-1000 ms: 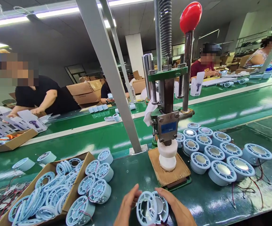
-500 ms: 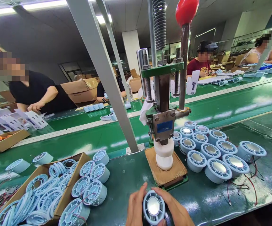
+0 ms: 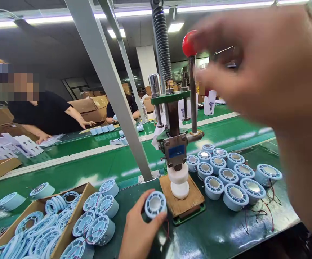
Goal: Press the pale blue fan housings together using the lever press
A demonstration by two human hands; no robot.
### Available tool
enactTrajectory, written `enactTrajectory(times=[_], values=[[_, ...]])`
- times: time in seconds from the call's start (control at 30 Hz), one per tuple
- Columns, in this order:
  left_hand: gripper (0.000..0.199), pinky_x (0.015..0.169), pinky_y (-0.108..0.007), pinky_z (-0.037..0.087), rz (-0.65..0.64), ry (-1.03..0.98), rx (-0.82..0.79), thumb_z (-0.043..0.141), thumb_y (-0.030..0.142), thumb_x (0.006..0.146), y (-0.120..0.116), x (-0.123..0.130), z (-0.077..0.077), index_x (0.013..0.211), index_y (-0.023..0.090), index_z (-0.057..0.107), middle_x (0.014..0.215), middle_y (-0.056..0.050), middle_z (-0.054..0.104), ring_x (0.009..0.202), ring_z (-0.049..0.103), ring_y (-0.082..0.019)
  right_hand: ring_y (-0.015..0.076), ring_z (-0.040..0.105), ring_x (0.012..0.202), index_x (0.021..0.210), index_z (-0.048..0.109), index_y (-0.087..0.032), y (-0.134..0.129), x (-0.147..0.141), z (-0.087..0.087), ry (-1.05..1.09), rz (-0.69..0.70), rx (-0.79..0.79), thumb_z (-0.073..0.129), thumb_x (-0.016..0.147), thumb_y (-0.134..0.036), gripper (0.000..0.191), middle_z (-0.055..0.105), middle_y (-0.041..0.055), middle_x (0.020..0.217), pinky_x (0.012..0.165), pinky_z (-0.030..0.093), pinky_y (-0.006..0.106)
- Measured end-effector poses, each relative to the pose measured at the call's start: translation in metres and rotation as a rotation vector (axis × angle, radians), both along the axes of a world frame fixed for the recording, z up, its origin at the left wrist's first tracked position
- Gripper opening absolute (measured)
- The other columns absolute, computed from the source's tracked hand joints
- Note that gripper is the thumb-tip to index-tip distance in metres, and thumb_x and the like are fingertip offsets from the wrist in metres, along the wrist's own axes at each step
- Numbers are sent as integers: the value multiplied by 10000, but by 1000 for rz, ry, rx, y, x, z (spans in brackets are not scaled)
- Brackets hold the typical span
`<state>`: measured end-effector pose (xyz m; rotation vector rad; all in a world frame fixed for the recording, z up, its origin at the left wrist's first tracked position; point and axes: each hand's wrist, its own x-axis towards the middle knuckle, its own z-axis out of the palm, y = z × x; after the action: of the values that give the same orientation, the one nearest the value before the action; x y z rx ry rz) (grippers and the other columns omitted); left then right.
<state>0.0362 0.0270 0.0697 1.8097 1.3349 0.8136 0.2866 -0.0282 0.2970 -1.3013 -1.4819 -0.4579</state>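
My left hand (image 3: 142, 225) grips a light blue round fan housing (image 3: 155, 204) between thumb and fingers, its silver centre facing me. It is just left of the wooden base (image 3: 192, 201) of a hand press. My right hand (image 3: 255, 68), blurred, is raised at the upper right with fingers apart. Its fingertips overlap the red ball knob (image 3: 189, 44) on the press lever (image 3: 193, 93); whether they touch it I cannot tell. The white upper press pad (image 3: 178, 174) sits just over a white lower pad (image 3: 179, 190), with no housing between them.
Several blue housings with silver centres (image 3: 236, 196) stand right of the press, wires trailing. Leftward are more housings (image 3: 101, 230) and a cardboard box (image 3: 72, 219) of blue rings. A slanted grey post (image 3: 112, 93) rises behind. Across the green conveyor (image 3: 96, 165), a person in black (image 3: 50, 111) works.
My right hand has let go of the housing and risen to the lever knob. My left hand has moved left and up with the housing. The view has shifted.
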Motion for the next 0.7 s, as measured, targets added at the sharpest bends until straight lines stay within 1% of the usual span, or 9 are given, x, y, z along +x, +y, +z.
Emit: enactTrajectory(times=[0.03,0.07,0.13,0.2,0.27,0.37,0.53,0.63,0.7], values=[[569,965,-418,490,-27,-23,10,697,350,662,9,8,10,1193,163,619,1152,-91,724,1063,661,-298,262,511,1198,1231,604,-34,16,10,28,65,-26,-16,463,806,-247,496,598,58,1232,733,405,205],[562,952,-422,492,-64,-61,16,712,348,666,17,18,18,1185,154,618,1134,-97,727,1039,665,-296,275,467,1215,1223,562,54,33,17,49,150,10,-57,398,819,-244,528,557,115,1265,644,353,150],[552,919,-409,497,-146,-167,12,737,338,669,28,40,24,1170,141,617,1113,-105,727,1003,667,-286,247,539,1114,1206,463,181,67,26,70,249,93,-152,276,849,-215,565,573,189,1183,580,318,108],[545,890,-380,505,-240,-263,-17,754,328,667,34,61,21,1158,135,617,1115,-105,723,987,664,-271,174,641,896,1181,385,254,91,27,71,309,179,-216,134,872,-180,588,628,169,1015,579,373,128],[522,857,-355,519,-306,-306,-50,755,315,666,37,77,13,1135,127,620,1085,-99,726,950,666,-252,112,654,744,1145,340,292,101,26,64,352,238,-230,-5,859,-156,633,639,130,915,586,405,157],[484,836,-356,528,-342,-316,-74,743,311,687,40,87,1,1115,122,619,1051,-98,728,909,668,-239,73,645,714,1130,339,282,97,25,58,376,276,-207,-42,848,-151,643,640,98,912,610,409,154],[477,928,-396,486,-306,-301,-24,706,346,759,38,82,-17,1172,135,596,1142,-111,695,1035,634,-267,62,645,704,1159,333,237,92,28,58,385,308,-189,-14,837,-146,609,636,96,961,622,421,181],[546,978,-403,449,-278,-276,22,707,285,760,33,81,-23,1262,155,537,1207,-97,670,1080,610,-259,64,648,720,1129,325,217,100,30,58,395,340,-196,-15,823,-173,602,620,120,1007,609,420,193],[603,962,-400,459,-273,-258,34,709,234,748,30,81,-23,1309,162,499,1189,-83,683,1053,621,-252,66,647,707,1154,312,215,105,30,59,400,353,-201,-9,820,-189,615,616,123,1017,603,418,199]])
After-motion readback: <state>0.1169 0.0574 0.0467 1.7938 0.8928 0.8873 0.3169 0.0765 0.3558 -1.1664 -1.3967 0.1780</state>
